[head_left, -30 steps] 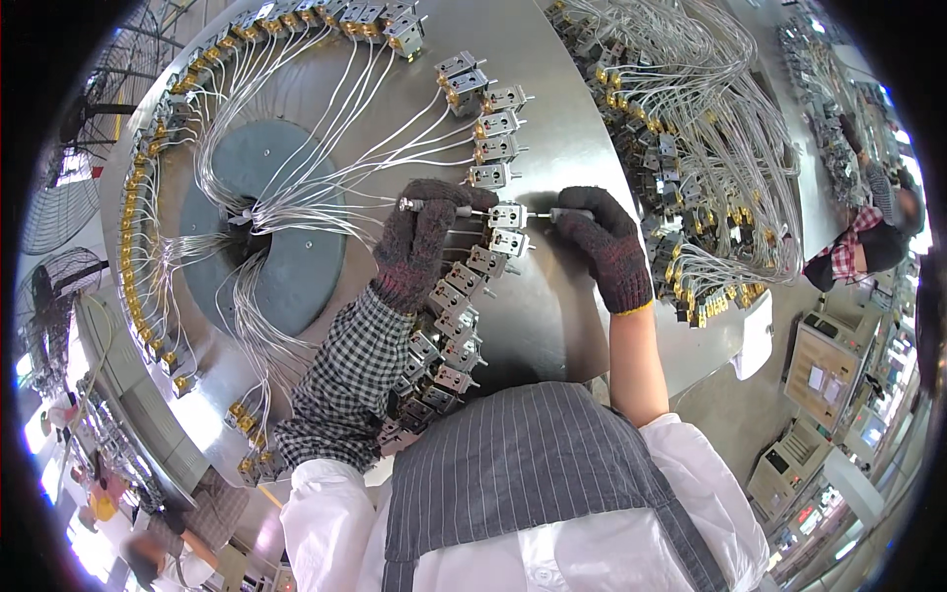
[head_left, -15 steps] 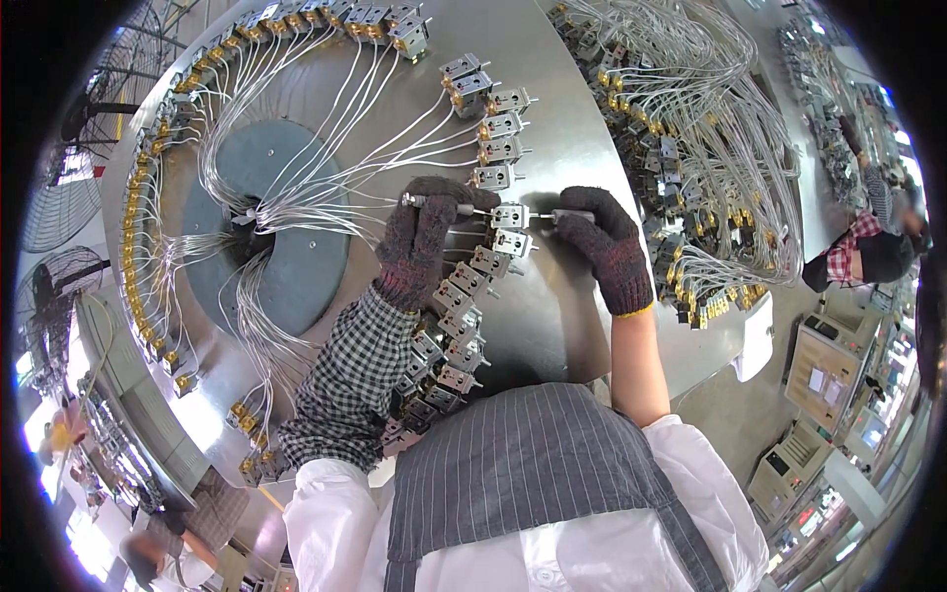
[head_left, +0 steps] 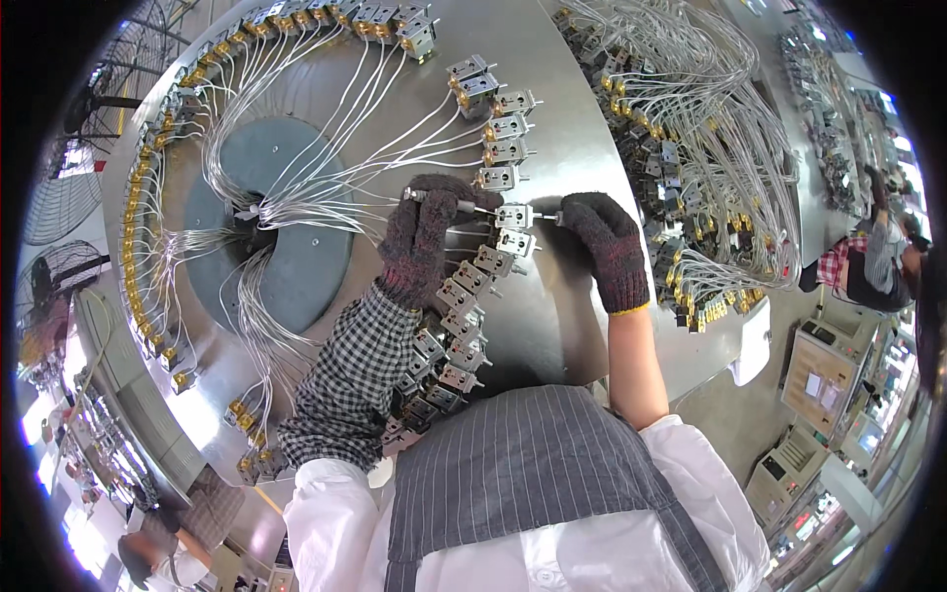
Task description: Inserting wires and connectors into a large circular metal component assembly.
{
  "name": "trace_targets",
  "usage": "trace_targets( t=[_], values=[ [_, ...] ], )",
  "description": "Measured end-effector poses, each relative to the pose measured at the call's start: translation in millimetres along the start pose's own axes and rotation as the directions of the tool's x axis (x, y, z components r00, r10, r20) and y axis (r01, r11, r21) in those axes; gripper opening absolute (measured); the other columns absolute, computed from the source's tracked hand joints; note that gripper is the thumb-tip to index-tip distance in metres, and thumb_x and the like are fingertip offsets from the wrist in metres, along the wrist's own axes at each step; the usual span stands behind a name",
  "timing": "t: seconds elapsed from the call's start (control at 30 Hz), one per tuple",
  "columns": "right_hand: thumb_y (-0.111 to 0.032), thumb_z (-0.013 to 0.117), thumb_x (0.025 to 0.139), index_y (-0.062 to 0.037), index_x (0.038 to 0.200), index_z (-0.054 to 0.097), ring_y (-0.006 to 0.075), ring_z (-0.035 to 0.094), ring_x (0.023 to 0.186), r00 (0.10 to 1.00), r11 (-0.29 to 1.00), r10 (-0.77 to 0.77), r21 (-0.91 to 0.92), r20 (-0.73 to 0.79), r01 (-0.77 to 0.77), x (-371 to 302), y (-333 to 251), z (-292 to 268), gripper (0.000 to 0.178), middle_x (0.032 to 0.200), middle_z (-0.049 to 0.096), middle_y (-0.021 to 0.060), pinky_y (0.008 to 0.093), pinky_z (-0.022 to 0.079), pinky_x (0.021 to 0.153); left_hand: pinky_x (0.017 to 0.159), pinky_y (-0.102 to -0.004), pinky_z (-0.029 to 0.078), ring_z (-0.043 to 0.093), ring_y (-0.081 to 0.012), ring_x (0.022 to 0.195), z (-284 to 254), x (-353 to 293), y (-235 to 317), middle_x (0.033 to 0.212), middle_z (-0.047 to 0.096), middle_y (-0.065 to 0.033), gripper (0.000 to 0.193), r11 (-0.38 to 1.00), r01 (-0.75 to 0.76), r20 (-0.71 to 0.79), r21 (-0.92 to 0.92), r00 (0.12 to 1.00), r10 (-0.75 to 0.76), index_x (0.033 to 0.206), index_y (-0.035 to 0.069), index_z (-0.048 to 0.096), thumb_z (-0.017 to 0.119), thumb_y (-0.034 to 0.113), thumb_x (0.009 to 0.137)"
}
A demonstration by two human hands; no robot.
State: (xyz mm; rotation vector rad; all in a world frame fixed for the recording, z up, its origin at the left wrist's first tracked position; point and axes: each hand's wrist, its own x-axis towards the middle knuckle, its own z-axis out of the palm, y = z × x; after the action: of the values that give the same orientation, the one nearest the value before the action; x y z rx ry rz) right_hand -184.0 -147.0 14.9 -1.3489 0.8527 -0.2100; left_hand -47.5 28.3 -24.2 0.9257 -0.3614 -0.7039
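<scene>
My left hand, in a dark knitted glove, is closed on a slim pen-shaped metal probe. Its thin tip points right, at the near side of a small silver metal box in the curved row. From the other side, my right hand, gloved likewise, pinches a second slim probe, mostly covered by the fingers. That probe's thin tip meets or nearly meets the short pin on the box's right; exact contact is too small to tell. Another silver box sits just below, untouched by my fingers.
Many similar boxes ring the round metal table, their thin silvery leads gathering at a grey central disc. A dense heap of wired boxes lies to the right. Fans stand far left; a co-worker is at far right.
My right fingers have curled further over their probe, so less of its body shows. My left hand holds almost the same pose. At far right the co-worker has shifted.
</scene>
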Motion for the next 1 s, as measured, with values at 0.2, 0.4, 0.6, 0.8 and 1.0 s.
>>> trace_targets(
  t=[0.2, 0.4, 0.6, 0.8, 1.0],
  values=[
    [-0.014, 0.063, 0.084, -0.0015, 0.096, 0.066, 0.011, 0.058, 0.088, 0.998, 0.998, -0.056, 0.019, 0.033, 0.056, 0, 1, -3, 0.018, 0.09, 0.064, 0.0039, 0.0252, 0.046, 0.082, 0.081, -0.0295, 0.053, 0.064, -0.0192, 0.09, -1, -2, -5, 0.101, 0.064, -0.0131, 0.027, 0.924, -0.124, 0.052, 0.363, 0.992, 0.112, 0.103, -0.003, 0.053, 0.037, 0.02, 0.101],
    [-0.017, 0.065, 0.085, -0.003, 0.091, 0.067, 0.0094, 0.06, 0.071, 0.989, 0.99, 0.141, 0.017, -0.038, -0.14, 5, 1, -1, 0.016, 0.082, 0.065, 0.0025, 0.0231, 0.048, 0.067, 0.079, -0.0291, 0.053, 0.064, -0.0181, 0.09, -4, 2, -7, 0.1, 0.065, -0.0123, 0.028, 0.791, -0.339, 0.2, 0.509, 0.94, 0.275, 0.099, -0.003, 0.054, 0.037, 0.019, 0.101],
    [-0.016, 0.064, 0.086, -0.0017, 0.095, 0.067, 0.0103, 0.059, 0.081, 0.999, 0.999, 0.033, 0.004, -0.007, -0.033, 4, 6, -3, 0.017, 0.087, 0.065, 0.0025, 0.0244, 0.048, 0.077, 0.078, -0.03, 0.054, 0.064, -0.0188, 0.088, 7, -1, 4, 0.1, 0.064, -0.0134, 0.03, 0.997, -0.058, -0.005, 0.05, 0.998, 0.058, 0.1, -0.003, 0.054, 0.037, 0.023, 0.102],
    [-0.009, 0.063, 0.085, -0.0014, 0.101, 0.066, 0.0115, 0.059, 0.088, 0.995, 0.995, -0.099, -0.018, 0.023, 0.099, -1, 8, -3, 0.017, 0.095, 0.065, 0.0043, 0.0256, 0.047, 0.082, 0.079, -0.0342, 0.056, 0.065, -0.0241, 0.09, -9, -1, -9, 0.095, 0.062, -0.0145, 0.034, 0.907, -0.126, -0.017, 0.402, 0.989, 0.145, 0.1, -0.003, 0.052, 0.036, 0.027, 0.102],
    [-0.006, 0.066, 0.082, -0.0019, 0.101, 0.065, 0.0128, 0.058, 0.092, 0.999, 0.997, -0.046, 0.067, -0.01, 0.047, -5, 12, -3, 0.019, 0.096, 0.064, 0.004, 0.0263, 0.046, 0.085, 0.081, -0.034, 0.054, 0.064, -0.0234, 0.09, 1, 0, 0, 0.098, 0.061, -0.0141, 0.034, 0.981, -0.059, 0.002, 0.187, 0.998, 0.059, 0.099, -0.003, 0.053, 0.035, 0.025, 0.103]
  ],
)
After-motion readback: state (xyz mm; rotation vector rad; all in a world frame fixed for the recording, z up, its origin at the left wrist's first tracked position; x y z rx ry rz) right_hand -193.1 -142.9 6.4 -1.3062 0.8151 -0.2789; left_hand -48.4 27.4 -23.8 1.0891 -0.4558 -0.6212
